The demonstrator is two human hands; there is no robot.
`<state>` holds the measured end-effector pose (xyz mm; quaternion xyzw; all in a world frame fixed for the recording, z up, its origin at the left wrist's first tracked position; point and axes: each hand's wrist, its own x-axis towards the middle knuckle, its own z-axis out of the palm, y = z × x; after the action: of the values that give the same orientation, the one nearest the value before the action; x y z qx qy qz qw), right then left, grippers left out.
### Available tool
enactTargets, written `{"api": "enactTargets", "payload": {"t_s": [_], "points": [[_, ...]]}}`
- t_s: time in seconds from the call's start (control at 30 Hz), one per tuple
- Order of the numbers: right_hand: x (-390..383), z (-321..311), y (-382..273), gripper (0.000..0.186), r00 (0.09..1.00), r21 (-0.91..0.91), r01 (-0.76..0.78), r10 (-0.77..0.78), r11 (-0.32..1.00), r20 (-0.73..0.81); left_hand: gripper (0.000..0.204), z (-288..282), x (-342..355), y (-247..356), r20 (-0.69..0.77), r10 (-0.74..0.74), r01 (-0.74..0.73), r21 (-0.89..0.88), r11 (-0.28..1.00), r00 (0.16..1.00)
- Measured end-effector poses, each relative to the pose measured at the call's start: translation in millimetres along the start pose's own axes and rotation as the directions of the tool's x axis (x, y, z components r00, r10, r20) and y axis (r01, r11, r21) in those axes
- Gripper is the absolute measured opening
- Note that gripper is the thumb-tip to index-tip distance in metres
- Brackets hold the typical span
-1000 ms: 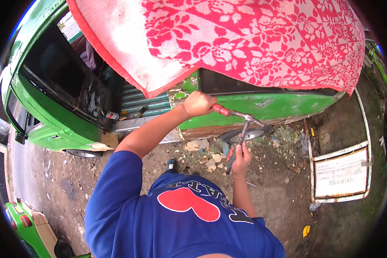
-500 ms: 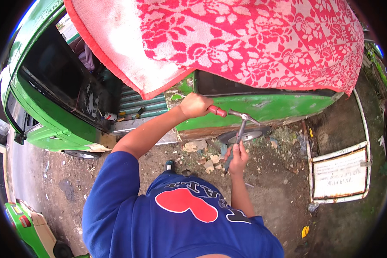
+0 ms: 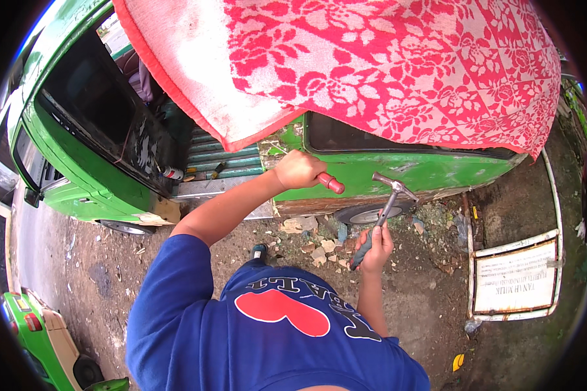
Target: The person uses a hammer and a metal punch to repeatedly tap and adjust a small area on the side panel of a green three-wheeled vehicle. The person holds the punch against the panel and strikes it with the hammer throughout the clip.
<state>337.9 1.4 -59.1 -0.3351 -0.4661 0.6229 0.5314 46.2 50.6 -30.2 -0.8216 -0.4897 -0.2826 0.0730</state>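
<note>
My left hand [image 3: 299, 170] is closed around a red-handled tool [image 3: 331, 183]. The butt of its handle sticks out to the right of my fist, and most of the rest is hidden. The fist is beside the worn, patchy pillar of a green vehicle [image 3: 372, 166], left of its dark window. In my right hand [image 3: 377, 247] is a hammer [image 3: 389, 210] with a metal shaft and a dark grip. Its head is up and to the right of the red handle, apart from it, in front of the vehicle's lower side and wheel.
A red and white floral cloth [image 3: 398, 72] drapes over the vehicle's roof. At left is an open doorway with a ribbed floor [image 3: 225, 163] and small items. Broken chunks [image 3: 300, 224] litter the dirt ground. A white framed sign [image 3: 516, 277] lies at right, and another green vehicle [image 3: 39, 339] is lower left.
The hammer has swung right, away from the butt of the red handle, with my right hand shifting right too. My left fist keeps its hold. The whole view has shifted slightly.
</note>
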Motion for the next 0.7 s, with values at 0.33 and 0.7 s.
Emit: {"api": "enactTargets", "payload": {"t_s": [0.33,0.7], "points": [[-7,1,9,0.048,0.999,-0.055,-0.004,0.006,0.998,0.041,0.018,6,7,2,0.022,0.030,-0.031,0.039,0.999,0.999],[-29,8,-5,0.045,0.996,0.064,0.080,-0.077,0.995,-0.053,0.019,3,8,-2,0.001,0.018,-0.018,0.041,0.999,1.000]]}}
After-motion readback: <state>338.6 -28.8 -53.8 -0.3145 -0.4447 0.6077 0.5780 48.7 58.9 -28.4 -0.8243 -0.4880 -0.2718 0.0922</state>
